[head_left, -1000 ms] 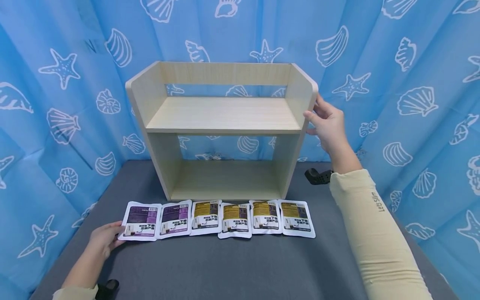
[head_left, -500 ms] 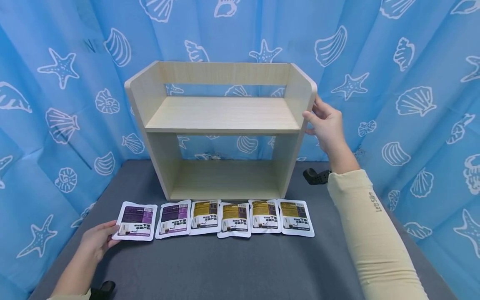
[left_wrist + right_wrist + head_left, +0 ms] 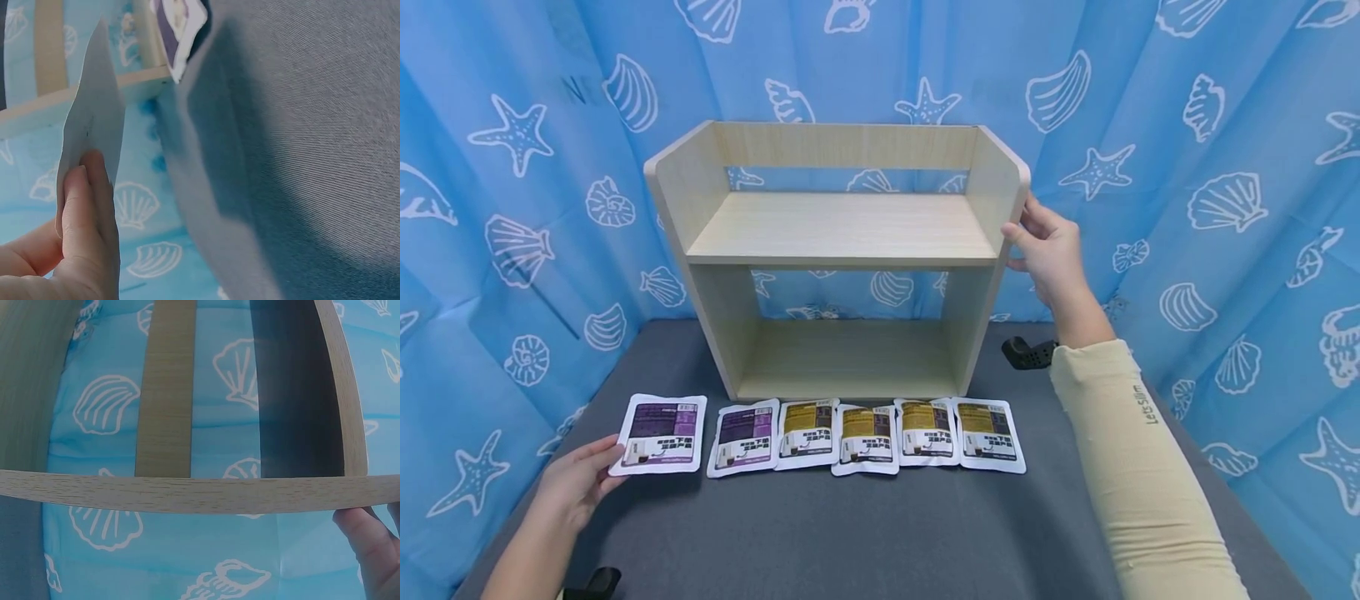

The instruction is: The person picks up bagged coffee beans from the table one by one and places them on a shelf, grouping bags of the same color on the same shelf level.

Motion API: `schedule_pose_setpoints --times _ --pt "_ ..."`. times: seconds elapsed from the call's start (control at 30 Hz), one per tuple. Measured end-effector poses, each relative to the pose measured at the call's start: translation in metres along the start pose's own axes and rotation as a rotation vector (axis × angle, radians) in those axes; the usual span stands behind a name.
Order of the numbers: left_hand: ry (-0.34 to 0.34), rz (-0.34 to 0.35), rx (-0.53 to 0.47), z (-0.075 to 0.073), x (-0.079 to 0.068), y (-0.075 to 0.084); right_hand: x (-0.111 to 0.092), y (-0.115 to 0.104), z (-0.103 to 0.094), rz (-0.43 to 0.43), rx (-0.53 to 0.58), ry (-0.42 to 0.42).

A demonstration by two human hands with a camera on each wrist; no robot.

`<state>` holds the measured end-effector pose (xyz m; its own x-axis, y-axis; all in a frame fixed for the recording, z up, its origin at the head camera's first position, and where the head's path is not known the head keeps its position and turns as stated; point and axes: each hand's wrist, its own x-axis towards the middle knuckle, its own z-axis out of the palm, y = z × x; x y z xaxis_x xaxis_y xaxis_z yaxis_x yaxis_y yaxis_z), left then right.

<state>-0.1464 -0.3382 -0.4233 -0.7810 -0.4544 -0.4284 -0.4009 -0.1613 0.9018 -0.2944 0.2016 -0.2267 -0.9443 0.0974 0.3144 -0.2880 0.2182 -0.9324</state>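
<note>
My left hand (image 3: 574,482) pinches the left side of a white-edged pouch (image 3: 698,433) with a purple label. In the left wrist view the pouch (image 3: 94,119) is seen nearly edge-on, its plain back towards the fingers and raised off the grey cloth. My right hand (image 3: 1051,254) holds the right side panel of a pale wooden two-tier shelf (image 3: 842,225), near its upper front edge. The right wrist view has the thumb (image 3: 369,540) against the edge of that panel (image 3: 206,495); the other fingers are mostly hidden.
Beside the held pouch, another purple pouch (image 3: 745,437) and several yellow-brown pouches (image 3: 865,440) lie in a row before the shelf. A grey cloth (image 3: 820,533) covers the table. Blue curtains (image 3: 1120,92) with white shells hang behind and at both sides.
My left hand has lifted the leftmost purple pouch and drawn it left, widening the gap to the row. My right hand stays on the shelf panel; the whole view shifts slightly.
</note>
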Motion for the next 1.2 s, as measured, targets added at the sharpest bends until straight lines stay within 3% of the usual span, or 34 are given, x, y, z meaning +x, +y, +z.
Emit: schedule_pose_setpoints --times 0.13,0.17,0.37,0.4,0.7,1.2 --pt "0.005 -0.009 -0.002 0.002 -0.002 0.003 0.000 0.000 0.000 -0.003 0.007 -0.002" --pt "0.001 -0.007 -0.023 -0.002 0.009 -0.003 0.000 0.001 -0.001 -0.004 0.009 -0.003" --pt "-0.044 0.008 -0.056 0.006 -0.006 0.004 -0.001 -0.001 -0.003 0.006 0.009 -0.012" --pt "-0.051 0.007 -0.045 0.012 -0.020 0.012 -0.001 -0.001 -0.004 0.010 0.007 -0.012" --pt "-0.120 0.012 -0.087 0.013 -0.029 0.015 -0.001 -0.001 -0.002 0.017 0.002 -0.013" --pt "-0.164 0.056 -0.090 0.028 -0.050 0.026 -0.001 -0.001 -0.001 0.034 0.006 -0.009"
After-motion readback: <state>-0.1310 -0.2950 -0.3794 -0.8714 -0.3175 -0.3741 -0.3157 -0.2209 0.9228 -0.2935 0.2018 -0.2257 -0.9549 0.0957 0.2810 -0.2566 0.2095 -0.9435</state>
